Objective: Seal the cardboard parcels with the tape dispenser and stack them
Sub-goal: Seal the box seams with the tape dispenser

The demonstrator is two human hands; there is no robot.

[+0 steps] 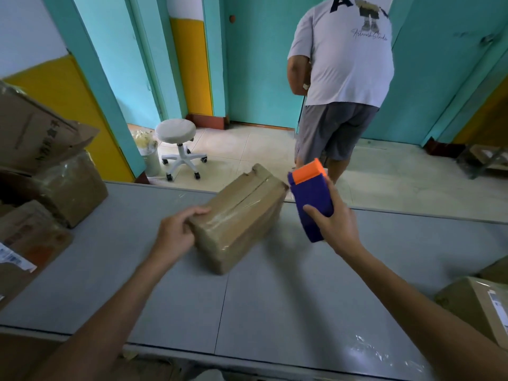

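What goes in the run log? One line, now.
left grip: holds parcel at near end, on table | right grip: holds tape dispenser beside parcel's far right corner | tape: on parcel top | stack: not yet

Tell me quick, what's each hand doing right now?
Left hand: fingers curled over the near end of the cardboard parcel, gripping it on the table.
Right hand: holding the blue and orange tape dispenser, beside the parcel.
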